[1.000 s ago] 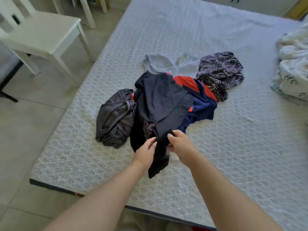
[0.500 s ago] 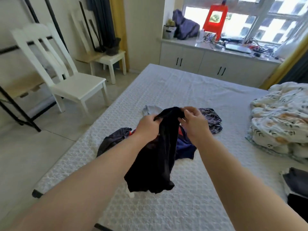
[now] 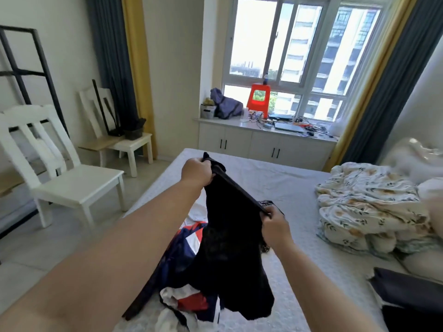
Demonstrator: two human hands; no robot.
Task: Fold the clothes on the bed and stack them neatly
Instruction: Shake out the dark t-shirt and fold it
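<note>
Holding a black garment (image 3: 230, 248) up over the bed (image 3: 299, 200), stretched by its top edge between both hands. Left hand (image 3: 197, 172) at 12 o'clock from the pile, fingers curled tight around one end of the edge. Right hand (image 3: 275, 225) lower, toward 3 o'clock of the left, fingers and thumb pinching the other end. Edge runs taut and slanted, high on the left, low on the right. Rest of the garment hangs free below, its bottom just over the pile; can't tell if it touches.

Pile of clothes (image 3: 189, 298) lies on the bed under my arms, at 6 o'clock of the garment: red, white and navy fabric, still unfolded. A patterned dark piece (image 3: 265, 203) peeks out behind my right hand.

Crumpled floral blanket (image 3: 366, 209) on the bed at 3 o'clock. Dark folded items (image 3: 407, 293) at the 4 o'clock edge of view. White chair (image 3: 60, 171) on the floor at 9 o'clock, a second one (image 3: 117, 130) behind it. Window ledge (image 3: 263, 128) with clutter and a red stool (image 3: 259, 99) at 12 o'clock
</note>
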